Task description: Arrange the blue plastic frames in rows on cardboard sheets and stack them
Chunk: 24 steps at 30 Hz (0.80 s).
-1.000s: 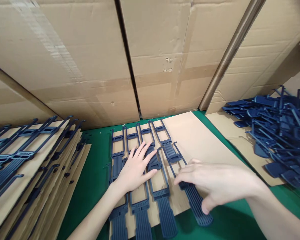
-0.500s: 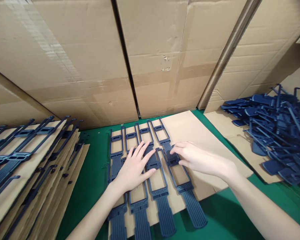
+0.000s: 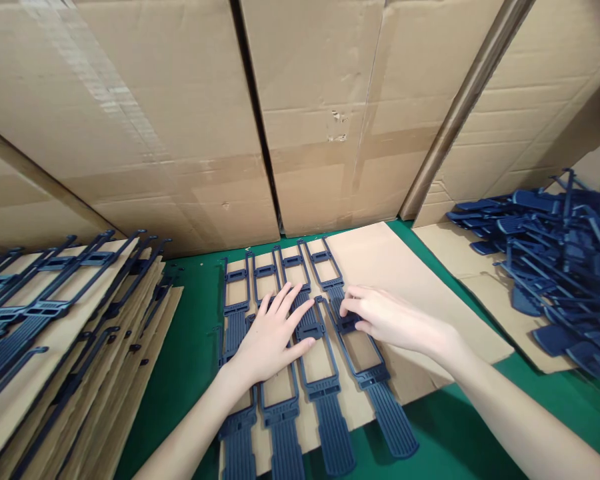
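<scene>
Dark blue plastic frames with ribbed paddle ends lie in two overlapping rows on a cardboard sheet (image 3: 405,280). My left hand (image 3: 273,333) rests palm down across the middle ones, fingers spread, covering parts of them. At the right end of the near row, my right hand (image 3: 380,310) has its fingers curled onto the upper part of one plastic frame (image 3: 373,377), by its crossbar. That frame's ribbed paddle sticks out past the cardboard's near edge. Above it, another plastic frame (image 3: 327,270) lies in the far row, its paddle running under my right fingers.
On the left rises a stack of cardboard sheets (image 3: 145,333) layered with similar frames. A heap of loose dark blue parts (image 3: 555,247) lies on cardboard at the right. Large cardboard boxes (image 3: 325,133) stand along the back of the green table surface (image 3: 180,360).
The view has shifted slightly, moving everything a little to the right. My right fingers have curled in more at the near right frame; my left hand stays spread in place.
</scene>
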Motion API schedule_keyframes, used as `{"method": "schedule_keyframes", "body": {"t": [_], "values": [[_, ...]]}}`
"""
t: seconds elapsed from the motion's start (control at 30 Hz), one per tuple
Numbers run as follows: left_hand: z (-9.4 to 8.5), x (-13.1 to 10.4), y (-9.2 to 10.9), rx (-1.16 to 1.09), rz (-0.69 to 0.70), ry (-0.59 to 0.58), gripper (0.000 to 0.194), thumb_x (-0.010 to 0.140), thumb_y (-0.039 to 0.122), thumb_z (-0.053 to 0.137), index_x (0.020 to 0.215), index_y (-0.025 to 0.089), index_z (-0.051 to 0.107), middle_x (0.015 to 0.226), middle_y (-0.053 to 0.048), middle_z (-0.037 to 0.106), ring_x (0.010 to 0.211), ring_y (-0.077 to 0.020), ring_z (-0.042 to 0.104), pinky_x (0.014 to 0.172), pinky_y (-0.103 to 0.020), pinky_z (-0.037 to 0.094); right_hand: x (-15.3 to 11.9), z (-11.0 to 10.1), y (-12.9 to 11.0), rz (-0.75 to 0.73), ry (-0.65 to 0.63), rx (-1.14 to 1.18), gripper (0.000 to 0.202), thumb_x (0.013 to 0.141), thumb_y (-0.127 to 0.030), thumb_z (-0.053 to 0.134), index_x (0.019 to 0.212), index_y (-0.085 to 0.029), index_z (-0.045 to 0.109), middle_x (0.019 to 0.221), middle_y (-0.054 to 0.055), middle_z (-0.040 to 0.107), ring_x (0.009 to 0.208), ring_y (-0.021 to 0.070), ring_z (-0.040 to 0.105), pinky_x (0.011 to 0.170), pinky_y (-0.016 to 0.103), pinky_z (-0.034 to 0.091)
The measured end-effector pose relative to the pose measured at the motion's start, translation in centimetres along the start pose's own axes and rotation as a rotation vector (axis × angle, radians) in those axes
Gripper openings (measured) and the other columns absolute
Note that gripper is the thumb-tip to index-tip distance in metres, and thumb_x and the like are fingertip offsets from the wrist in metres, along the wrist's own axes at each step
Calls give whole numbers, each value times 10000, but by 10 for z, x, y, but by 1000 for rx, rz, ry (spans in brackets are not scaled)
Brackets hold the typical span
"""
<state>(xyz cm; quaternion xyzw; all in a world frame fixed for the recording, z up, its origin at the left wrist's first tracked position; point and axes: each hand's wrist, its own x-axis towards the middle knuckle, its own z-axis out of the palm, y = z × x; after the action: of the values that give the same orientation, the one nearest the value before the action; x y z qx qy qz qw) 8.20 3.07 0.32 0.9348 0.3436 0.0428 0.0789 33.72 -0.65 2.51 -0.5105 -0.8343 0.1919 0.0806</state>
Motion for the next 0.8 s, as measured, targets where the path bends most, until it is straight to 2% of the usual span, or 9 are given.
{"method": "schedule_keyframes", "body": {"t": [0.1,0.17,0.23,0.3,0.4,0.5,0.8], "values": [[1,-1,0,-8,1,10,581,924,511,434,1447,282,325,1571,-79,148,1436,-329,111,1117,-598,166,1,-3,0,-12,-7,-15,236,799,-76,566,993,-202,613,1038,66,587,946,220,591,819,357,478],[2,-2,0,-7,-3,7,588,920,508,446,1449,285,321,1572,-79,145,1435,-332,114,1113,-603,173,4,-1,1,-42,39,12,270,832,-198,598,1101,-222,597,1173,84,564,1078,252,554,907,402,462],[1,-4,0,-7,-10,5,592,914,509,458,1447,288,325,1570,-80,152,1434,-333,121,1108,-608,187,12,7,3,-57,124,43,416,852,-369,600,1242,-241,532,1351,102,473,1247,285,446,1011,453,401],[1,-6,-1,-13,-14,13,592,907,508,471,1441,290,337,1568,-81,160,1433,-334,129,1104,-608,207,22,20,6,-46,204,70,499,879,-474,533,1321,-250,472,1450,108,384,1337,288,349,1069,479,342],[2,-7,-2,-10,-9,34,599,903,503,484,1445,300,329,1568,-79,157,1433,-330,139,1102,-605,222,37,40,11,-59,265,96,443,934,-472,414,1320,-263,473,1455,101,389,1355,265,333,1098,487,304],[5,-8,-4,-8,-1,64,618,896,507,496,1452,310,312,1561,-80,186,1431,-327,149,1103,-603,223,41,51,13,-77,308,101,400,946,-446,385,1294,-279,489,1423,85,431,1343,254,351,1101,496,297],[10,-6,2,-27,-9,105,599,886,533,498,1423,296,378,1548,-82,228,1426,-330,168,1107,-590,220,39,50,19,-108,322,97,367,942,-451,387,1238,-279,518,1386,94,464,1303,275,401,1061,521,327]]}}
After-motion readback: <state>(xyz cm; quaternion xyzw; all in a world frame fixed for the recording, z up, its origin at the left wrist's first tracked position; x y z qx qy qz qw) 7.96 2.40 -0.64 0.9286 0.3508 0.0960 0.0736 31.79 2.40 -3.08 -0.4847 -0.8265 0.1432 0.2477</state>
